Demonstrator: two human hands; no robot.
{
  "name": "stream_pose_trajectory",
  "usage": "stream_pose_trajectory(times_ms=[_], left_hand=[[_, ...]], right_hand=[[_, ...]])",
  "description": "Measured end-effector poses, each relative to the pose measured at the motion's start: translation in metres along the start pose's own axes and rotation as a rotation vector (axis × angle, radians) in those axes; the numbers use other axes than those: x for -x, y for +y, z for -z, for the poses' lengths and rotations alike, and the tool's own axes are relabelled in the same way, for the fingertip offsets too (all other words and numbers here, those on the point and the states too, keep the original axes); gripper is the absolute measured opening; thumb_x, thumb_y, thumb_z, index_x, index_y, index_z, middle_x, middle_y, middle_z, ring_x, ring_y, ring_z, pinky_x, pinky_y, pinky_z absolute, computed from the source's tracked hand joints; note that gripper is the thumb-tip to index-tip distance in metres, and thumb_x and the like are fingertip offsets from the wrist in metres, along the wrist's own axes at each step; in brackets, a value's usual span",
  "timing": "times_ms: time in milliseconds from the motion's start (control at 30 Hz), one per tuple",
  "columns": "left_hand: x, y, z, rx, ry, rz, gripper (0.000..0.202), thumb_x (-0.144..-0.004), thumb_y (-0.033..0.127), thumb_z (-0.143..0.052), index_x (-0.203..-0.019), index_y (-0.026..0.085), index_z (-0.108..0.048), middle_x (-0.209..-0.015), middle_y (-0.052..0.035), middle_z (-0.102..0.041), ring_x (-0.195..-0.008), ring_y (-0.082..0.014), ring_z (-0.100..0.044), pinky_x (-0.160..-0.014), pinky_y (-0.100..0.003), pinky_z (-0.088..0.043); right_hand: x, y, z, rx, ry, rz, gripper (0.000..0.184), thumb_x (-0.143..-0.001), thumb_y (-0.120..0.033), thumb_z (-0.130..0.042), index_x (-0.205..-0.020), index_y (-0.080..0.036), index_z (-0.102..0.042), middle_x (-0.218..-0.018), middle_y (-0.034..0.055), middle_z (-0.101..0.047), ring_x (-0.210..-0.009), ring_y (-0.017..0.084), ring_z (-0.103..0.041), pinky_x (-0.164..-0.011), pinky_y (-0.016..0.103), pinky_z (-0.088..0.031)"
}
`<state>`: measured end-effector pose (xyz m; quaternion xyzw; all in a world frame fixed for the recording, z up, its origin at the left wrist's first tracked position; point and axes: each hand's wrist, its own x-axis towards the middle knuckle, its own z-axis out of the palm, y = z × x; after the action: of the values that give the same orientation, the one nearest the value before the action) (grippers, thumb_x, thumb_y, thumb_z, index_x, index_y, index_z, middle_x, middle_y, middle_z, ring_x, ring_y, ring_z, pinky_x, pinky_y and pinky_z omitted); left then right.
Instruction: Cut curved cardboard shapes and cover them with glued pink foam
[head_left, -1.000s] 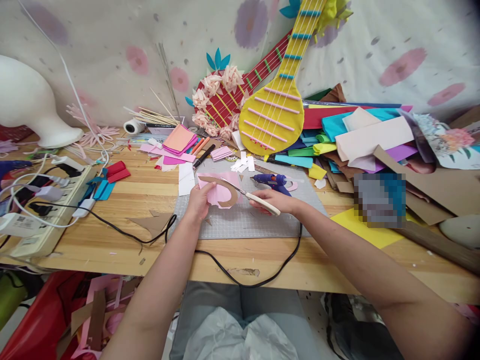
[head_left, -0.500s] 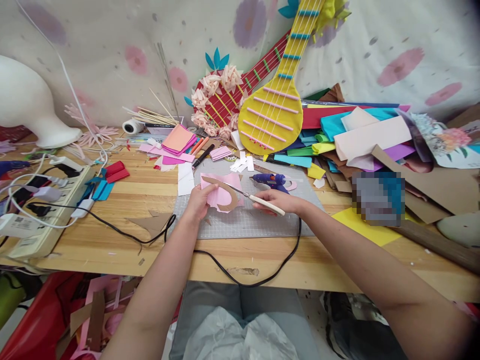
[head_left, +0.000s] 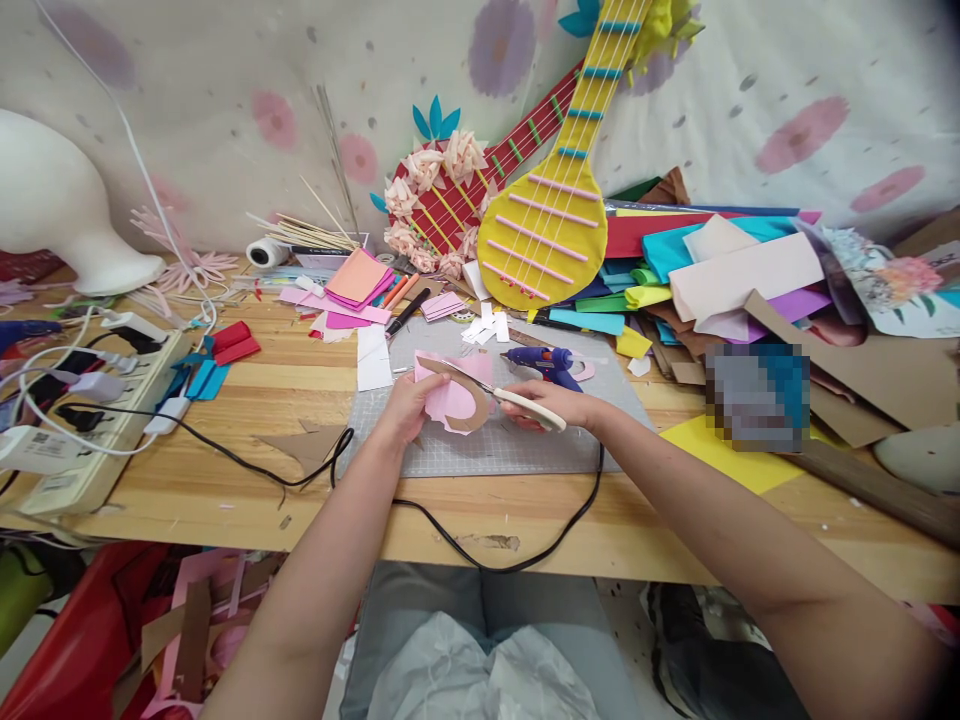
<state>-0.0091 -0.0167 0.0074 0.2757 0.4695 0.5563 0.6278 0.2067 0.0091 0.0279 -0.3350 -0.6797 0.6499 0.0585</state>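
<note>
My left hand (head_left: pixel 407 405) pinches a piece of pink paper (head_left: pixel 448 400) together with a curved, hook-shaped brown cardboard piece (head_left: pixel 470 402) lying on it. In my right hand (head_left: pixel 551 402) is a pair of scissors with white handles (head_left: pixel 541 412); their blades reach leftward to the upper edge of the paper and cardboard. Both hands are over a grey cutting mat (head_left: pixel 517 455). Just behind the scissors a blue glue gun (head_left: pixel 541 362) lies on the mat, close to a pink paper loop (head_left: pixel 583 370). White paper strips (head_left: pixel 487 325) lie at the mat's back edge.
A black cord (head_left: pixel 480 560) loops along the table's front edge. On the left stands a power strip (head_left: pixel 97 430) full of plugs. Yellow (head_left: pixel 544 235) and red lute-shaped crafts (head_left: pixel 450 205) lean at the back. Coloured sheets (head_left: pixel 742 275) and cardboard (head_left: pixel 862 375) pile up at right.
The pink paper and cardboard have shifted slightly right and down with my left hand, and turned a little. The scissors' handles have moved slightly left, and the blades overlap the paper's upper edge.
</note>
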Motion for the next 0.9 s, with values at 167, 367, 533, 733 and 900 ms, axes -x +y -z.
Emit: stream_pose_trajectory(times_ms=[167,367,533,733,900], left_hand=[[0.001,0.000,0.000,-0.004,-0.024,0.020,0.032,-0.046,0.024,-0.080,-0.072,0.012,-0.066,-0.069,-0.0035,-0.068,-0.063,-0.0147,-0.060,-0.062,-0.026,-0.043],[0.001,0.000,0.000,0.000,-0.051,0.022,0.031,-0.048,0.024,-0.079,-0.074,0.012,-0.066,-0.070,-0.0027,-0.068,-0.064,-0.0141,-0.060,-0.063,-0.026,-0.043],[0.001,0.001,0.001,0.008,-0.062,0.013,0.032,-0.049,0.024,-0.078,-0.076,0.012,-0.067,-0.073,-0.0032,-0.069,-0.066,-0.0147,-0.061,-0.065,-0.026,-0.043],[0.005,0.000,-0.004,-0.070,-0.050,0.036,0.029,-0.047,0.023,-0.078,-0.072,0.012,-0.067,-0.069,-0.0035,-0.068,-0.061,-0.0148,-0.059,-0.061,-0.026,-0.041],[0.006,0.001,-0.006,-0.080,-0.060,0.034,0.031,-0.047,0.023,-0.077,-0.073,0.011,-0.067,-0.071,-0.0050,-0.069,-0.063,-0.0160,-0.061,-0.062,-0.027,-0.042]], right_hand=[[0.002,0.000,0.000,0.005,0.021,-0.022,0.042,-0.070,-0.054,-0.063,-0.073,-0.017,-0.045,-0.054,-0.0071,-0.038,-0.043,0.004,-0.035,-0.038,0.019,-0.026],[0.004,0.001,0.002,0.043,0.033,-0.029,0.039,-0.071,-0.052,-0.061,-0.070,-0.017,-0.044,-0.050,-0.0072,-0.039,-0.042,0.005,-0.036,-0.038,0.019,-0.027],[0.003,0.003,0.003,0.052,0.026,-0.016,0.038,-0.074,-0.051,-0.059,-0.070,-0.018,-0.043,-0.051,-0.0069,-0.039,-0.043,0.005,-0.036,-0.039,0.019,-0.028],[-0.005,-0.004,0.002,0.060,-0.024,0.005,0.041,-0.073,-0.055,-0.059,-0.070,-0.018,-0.042,-0.053,-0.0061,-0.040,-0.045,0.006,-0.036,-0.041,0.020,-0.026],[-0.012,-0.007,0.003,0.012,-0.067,0.025,0.043,-0.073,-0.057,-0.059,-0.073,-0.017,-0.043,-0.053,-0.0065,-0.038,-0.046,0.005,-0.034,-0.041,0.020,-0.024]])
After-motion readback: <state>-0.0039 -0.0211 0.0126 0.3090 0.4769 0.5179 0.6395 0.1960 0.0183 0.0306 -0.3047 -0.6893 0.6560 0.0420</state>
